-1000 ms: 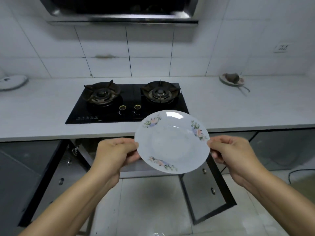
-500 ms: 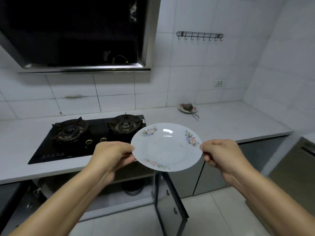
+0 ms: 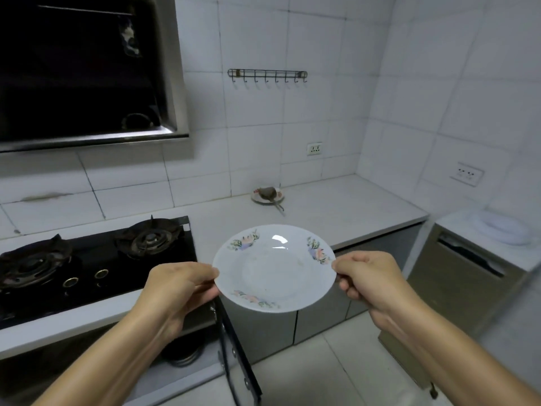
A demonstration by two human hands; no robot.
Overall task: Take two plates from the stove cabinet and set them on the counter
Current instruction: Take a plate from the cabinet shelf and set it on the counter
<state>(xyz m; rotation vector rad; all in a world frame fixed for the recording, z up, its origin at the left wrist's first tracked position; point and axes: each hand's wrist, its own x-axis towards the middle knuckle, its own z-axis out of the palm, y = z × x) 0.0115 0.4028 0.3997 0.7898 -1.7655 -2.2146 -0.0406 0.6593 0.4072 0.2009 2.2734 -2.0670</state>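
I am holding one floral plate [image 3: 273,269], my left hand [image 3: 178,284] gripping its nine o'clock rim, my right hand [image 3: 370,275] its three o'clock. Bare bench [image 3: 336,212] is lying open at twelve o'clock.

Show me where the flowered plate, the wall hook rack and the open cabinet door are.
flowered plate [image 3: 273,269]: head view, on the bare centre of its well.
wall hook rack [image 3: 267,74]: head view, on the middle of its bar.
open cabinet door [image 3: 238,356]: head view, on its dark edge below the plate.
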